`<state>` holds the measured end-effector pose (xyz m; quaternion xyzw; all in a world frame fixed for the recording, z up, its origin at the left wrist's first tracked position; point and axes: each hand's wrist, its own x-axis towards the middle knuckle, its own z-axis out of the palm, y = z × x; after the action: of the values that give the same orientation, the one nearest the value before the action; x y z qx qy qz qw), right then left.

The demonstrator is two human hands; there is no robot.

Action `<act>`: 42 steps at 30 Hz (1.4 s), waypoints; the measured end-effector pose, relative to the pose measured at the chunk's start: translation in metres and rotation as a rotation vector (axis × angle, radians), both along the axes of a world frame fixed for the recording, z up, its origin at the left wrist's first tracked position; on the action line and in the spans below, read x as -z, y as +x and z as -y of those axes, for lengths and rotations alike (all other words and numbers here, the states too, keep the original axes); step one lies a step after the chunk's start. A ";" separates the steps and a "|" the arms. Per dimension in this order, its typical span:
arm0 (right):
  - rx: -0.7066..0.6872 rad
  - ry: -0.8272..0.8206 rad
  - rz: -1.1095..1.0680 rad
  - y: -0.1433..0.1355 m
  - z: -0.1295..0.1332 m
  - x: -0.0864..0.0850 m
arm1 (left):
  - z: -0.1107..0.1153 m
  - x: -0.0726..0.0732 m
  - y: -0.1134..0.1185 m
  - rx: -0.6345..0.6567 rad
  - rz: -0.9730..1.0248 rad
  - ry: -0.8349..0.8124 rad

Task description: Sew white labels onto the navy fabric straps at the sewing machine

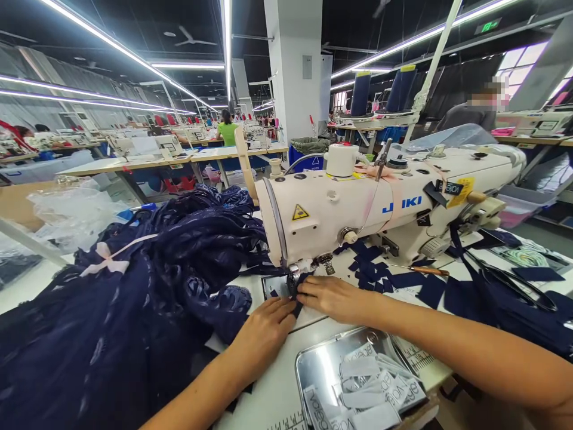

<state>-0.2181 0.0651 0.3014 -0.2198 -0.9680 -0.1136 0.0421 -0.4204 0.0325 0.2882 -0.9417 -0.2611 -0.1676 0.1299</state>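
A white sewing machine (313, 209) stands across the table, its needle area (292, 283) just beyond my fingertips. My left hand (264, 328) lies at the near left of the metal plate, its fingers together on a small piece of dark navy fabric (297, 308). From the right, my right hand (331, 297) reaches to the presser foot, with its fingertips close together on the same dark fabric. What lies under the fingers is mostly hidden. A large heap of navy garments (134, 310) spreads left of the machine.
A metal tray (308, 364) of white printed labels (380, 382) sits in front of my right forearm. Navy fabric pieces (369, 266), an orange-handled tool (430, 270) and black scissors (514, 283) lie to the right. Clear plastic bags (76, 209) are at the left. People sit farther back.
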 end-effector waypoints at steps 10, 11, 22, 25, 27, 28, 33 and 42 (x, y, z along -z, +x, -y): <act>0.056 -0.005 -0.091 0.004 -0.016 0.005 | -0.007 0.012 0.033 -0.222 0.076 0.124; 0.062 -0.014 -0.094 0.004 -0.015 0.005 | -0.007 0.013 0.033 -0.224 0.079 0.130; 0.099 -0.037 -0.101 0.005 -0.019 0.009 | -0.010 0.011 0.040 -0.306 0.019 0.066; 0.105 -0.034 -0.107 0.005 -0.021 0.011 | -0.010 0.007 0.044 -0.357 -0.031 0.014; 0.104 -0.035 -0.114 0.005 -0.024 0.013 | -0.010 0.005 0.046 -0.392 -0.054 -0.005; 0.102 -0.036 -0.121 0.005 -0.025 0.014 | -0.010 0.003 0.047 -0.407 -0.062 -0.010; 0.112 -0.057 -0.170 0.006 -0.029 0.014 | -0.011 -0.001 0.051 -0.426 -0.058 0.018; 0.123 -0.097 -0.277 0.003 -0.030 0.008 | -0.013 0.002 0.049 -0.358 -0.037 0.141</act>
<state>-0.2149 0.0947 0.2934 -0.2941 -0.9419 -0.0375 0.1577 -0.3715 0.0455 0.2858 -0.8718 -0.4095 -0.1424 0.2282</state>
